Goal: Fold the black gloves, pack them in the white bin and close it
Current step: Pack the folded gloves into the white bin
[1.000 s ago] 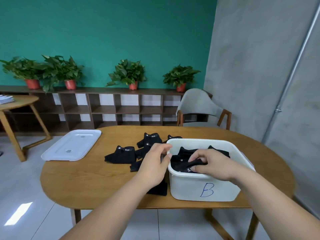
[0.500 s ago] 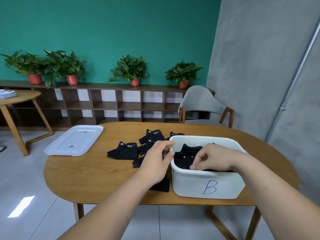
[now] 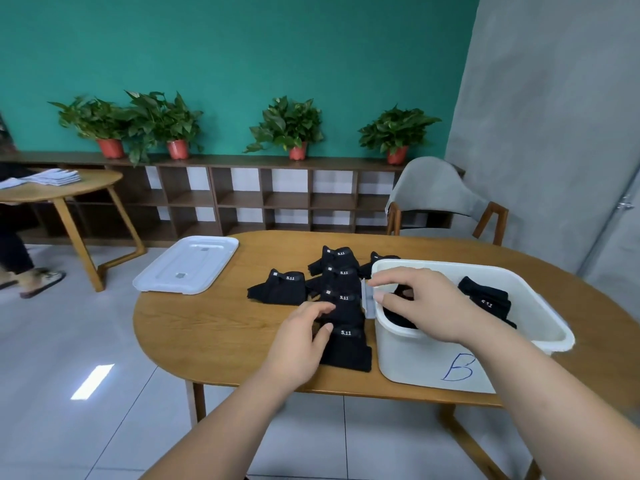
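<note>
Over the white bin (image 3: 415, 355), the right hand (image 3: 427, 303) hovers palm-down.

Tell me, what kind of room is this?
Probably an office lounge or meeting room rather than a home: a long wooden cubby shelf lined with potted plants, and an oval wooden table with a grey chair.

Folded black gloves (image 3: 341, 306) with white "5.11" labels lie clustered on the table (image 3: 225, 323), just left of the bin (image 3: 415, 358). The bin is white, upright and open, with a blue "B" on its front. It holds a folded pair (image 3: 486, 301) at its right end and seemingly more, half hidden, at its left. The white lid (image 3: 187, 266) lies flat, well apart.
</note>
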The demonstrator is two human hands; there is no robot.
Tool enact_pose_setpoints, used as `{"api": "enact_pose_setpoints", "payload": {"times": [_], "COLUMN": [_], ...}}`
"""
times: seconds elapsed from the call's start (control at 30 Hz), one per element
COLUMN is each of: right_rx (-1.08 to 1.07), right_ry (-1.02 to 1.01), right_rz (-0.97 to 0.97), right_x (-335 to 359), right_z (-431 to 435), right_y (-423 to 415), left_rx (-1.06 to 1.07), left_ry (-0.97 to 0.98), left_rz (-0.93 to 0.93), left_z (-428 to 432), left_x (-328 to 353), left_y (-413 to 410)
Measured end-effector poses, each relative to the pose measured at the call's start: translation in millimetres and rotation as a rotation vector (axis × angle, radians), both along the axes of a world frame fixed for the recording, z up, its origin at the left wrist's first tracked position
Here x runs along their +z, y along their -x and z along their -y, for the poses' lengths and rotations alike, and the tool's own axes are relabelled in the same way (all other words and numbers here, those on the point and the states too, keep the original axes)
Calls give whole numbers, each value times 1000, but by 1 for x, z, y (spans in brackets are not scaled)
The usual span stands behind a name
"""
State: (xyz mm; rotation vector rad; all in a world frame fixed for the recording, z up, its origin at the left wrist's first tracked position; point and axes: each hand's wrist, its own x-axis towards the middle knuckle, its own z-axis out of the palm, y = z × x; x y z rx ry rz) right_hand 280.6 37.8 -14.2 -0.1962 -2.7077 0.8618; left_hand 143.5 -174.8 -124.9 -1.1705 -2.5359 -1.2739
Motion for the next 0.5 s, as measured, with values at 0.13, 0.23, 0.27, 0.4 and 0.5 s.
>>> {"api": "enact_pose_setpoints", "payload": {"times": [0.13, 0.23, 0.27, 0.4, 0.5], "right_rx": [25, 14, 13, 12, 9], "right_ry": [-27, -14, -13, 31, 37], "right_rz": [4, 9, 11, 0, -5], "right_x": [-16, -19, -19, -20, -20], "right_z": [8, 8, 8, 8, 8], "right_y": [5, 5, 5, 6, 7], "left_rx": [0, 23, 30, 45, 50], "left_ry": [157, 326, 356, 416, 397], "left_rz": [-79, -183, -203, -266, -297], "left_z": [11, 11, 10, 9, 6], "left_x": [-19, -27, -29, -34, -33], "left_y": [3, -2, -3, -3, -1]}}
